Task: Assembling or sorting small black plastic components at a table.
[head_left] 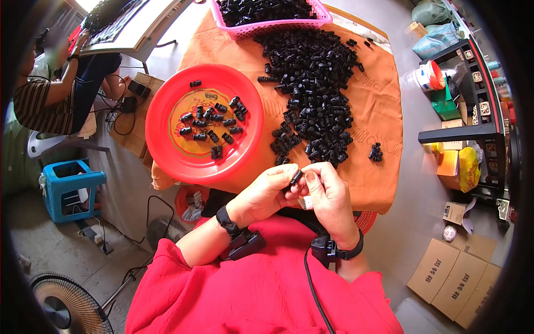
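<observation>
My left hand (265, 188) pinches a small black barrel-shaped cord lock (296, 177) between thumb and fingers, just over the table's near edge. Close beside it, my right hand (332, 201) has thumb and forefinger pressed together; what they hold, if anything, is too small to make out. A large heap of black cord locks (317, 94) spreads over the orange tablecloth (378, 100) beyond my hands. To the left, a red round tray (161, 142) with a yellow centre carries several more cord locks (210, 115).
At the table's far side a pink basket (236, 32) brims with black pieces. A small cluster of pieces (376, 152) lies at the right. Around the table are a blue stool (72, 181), a fan (64, 306), cartons (453, 278), a black shelf frame (461, 134) and a seated person (50, 103).
</observation>
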The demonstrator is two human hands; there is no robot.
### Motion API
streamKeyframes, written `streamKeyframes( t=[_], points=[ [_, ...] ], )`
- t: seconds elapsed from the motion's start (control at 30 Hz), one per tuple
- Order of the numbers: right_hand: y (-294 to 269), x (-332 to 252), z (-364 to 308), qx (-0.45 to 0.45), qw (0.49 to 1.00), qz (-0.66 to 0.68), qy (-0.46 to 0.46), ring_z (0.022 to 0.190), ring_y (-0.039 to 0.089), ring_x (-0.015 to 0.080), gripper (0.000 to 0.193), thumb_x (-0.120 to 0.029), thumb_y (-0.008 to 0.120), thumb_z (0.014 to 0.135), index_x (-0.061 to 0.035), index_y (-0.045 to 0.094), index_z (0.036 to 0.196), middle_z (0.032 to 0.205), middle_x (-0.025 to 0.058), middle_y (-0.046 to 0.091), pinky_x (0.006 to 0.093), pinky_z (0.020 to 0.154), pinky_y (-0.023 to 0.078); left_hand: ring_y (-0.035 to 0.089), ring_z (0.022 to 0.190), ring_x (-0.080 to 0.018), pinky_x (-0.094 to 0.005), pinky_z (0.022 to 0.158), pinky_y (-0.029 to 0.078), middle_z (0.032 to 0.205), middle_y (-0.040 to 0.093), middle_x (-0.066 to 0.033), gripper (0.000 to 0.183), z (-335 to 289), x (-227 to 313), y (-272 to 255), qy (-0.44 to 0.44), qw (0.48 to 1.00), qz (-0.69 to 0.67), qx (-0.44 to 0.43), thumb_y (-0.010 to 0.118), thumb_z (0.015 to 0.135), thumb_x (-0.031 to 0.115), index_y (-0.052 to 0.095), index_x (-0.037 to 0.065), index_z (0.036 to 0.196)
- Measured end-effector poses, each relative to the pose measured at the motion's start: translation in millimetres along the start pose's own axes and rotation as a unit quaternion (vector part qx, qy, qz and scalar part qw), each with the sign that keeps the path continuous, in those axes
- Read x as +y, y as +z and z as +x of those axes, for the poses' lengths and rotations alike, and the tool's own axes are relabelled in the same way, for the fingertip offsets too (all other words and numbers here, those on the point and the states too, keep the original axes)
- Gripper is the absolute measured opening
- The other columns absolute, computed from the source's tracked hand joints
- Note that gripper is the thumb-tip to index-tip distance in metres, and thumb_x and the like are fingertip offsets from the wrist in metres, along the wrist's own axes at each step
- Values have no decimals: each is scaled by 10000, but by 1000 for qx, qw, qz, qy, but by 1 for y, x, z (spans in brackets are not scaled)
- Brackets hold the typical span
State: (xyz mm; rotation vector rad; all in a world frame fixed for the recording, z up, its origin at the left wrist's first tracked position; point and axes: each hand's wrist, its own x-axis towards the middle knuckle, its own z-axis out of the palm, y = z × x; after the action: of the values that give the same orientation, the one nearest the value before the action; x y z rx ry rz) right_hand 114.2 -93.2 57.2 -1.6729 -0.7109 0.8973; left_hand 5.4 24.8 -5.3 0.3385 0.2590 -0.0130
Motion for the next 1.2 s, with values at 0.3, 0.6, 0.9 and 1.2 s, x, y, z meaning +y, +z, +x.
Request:
streamKeyframes(
  t=[0.3,0.6,0.9,1.2],
  points=[
    [3,2,-1,1,999,-50,5,676,613,61,107,-115,525,1023,-12,555,1019,787,23,625,200,588,490,483,707,-76,-260,692,462,797,511,17,235,0,-2,0,2,998,32,50,565,1001,314,554,90,930],
    [5,6,-1,14,1000,20,6,662,648,86,118,-120,524,1023,-15,564,987,759,37,643,233,564,519,499,721,-65,-262,682,472,814,531,24,241,-1,-4,-3,-2,998,39,47,522,1025,320,546,101,927],
    [9,17,4,150,971,-181,-45,599,652,316,66,-113,562,982,-49,578,979,692,162,629,400,529,489,459,659,-45,-254,697,474,784,528,32,253,1,-9,2,-1,997,53,62,518,1028,337,528,113,909],
    [10,16,6,162,955,-242,-54,623,640,377,75,-126,541,983,-57,572,989,688,182,628,454,531,475,494,679,-44,-245,708,487,772,530,41,245,0,-9,1,-2,996,70,63,532,1021,346,522,124,917]
  ],
)
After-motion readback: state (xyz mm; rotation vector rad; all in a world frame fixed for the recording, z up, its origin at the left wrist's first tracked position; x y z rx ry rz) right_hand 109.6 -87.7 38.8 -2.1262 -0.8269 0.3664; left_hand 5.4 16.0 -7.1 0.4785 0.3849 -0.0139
